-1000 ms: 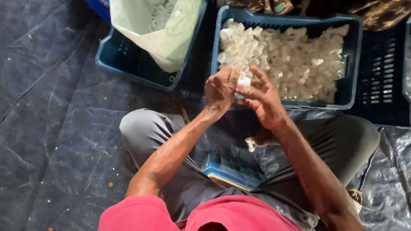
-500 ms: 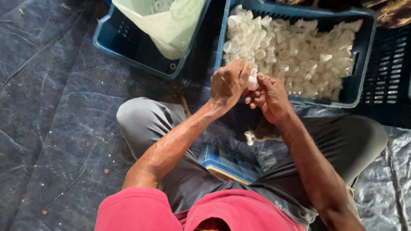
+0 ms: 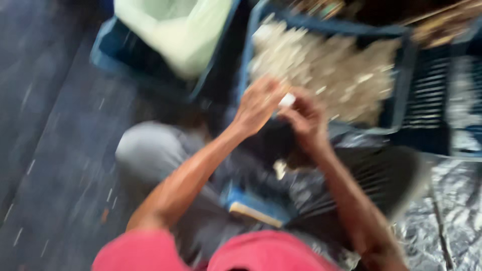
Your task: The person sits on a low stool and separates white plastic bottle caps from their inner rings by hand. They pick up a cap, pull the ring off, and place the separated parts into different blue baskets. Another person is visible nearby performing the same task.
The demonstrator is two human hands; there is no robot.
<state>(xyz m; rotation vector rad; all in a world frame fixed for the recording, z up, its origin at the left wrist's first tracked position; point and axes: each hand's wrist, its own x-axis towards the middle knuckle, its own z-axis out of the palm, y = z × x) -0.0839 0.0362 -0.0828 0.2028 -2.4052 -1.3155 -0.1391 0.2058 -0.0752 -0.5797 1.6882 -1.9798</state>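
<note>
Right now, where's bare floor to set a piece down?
Bare dark tarp left of the grey knee, below the bag-lined crate. Crowded ahead: both hands pinch a white piece beside the full crate.

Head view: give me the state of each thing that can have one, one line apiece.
small white piece: held between both hands, over the crate's near edge
left hand: closed on the small white piece
right hand: fingers pinching the same piece
blue crate: heaped with pale pieces, detail blurred
second blue crate: holds a pale green bag
pale green bag: open or shut cannot be told, blurred
</note>
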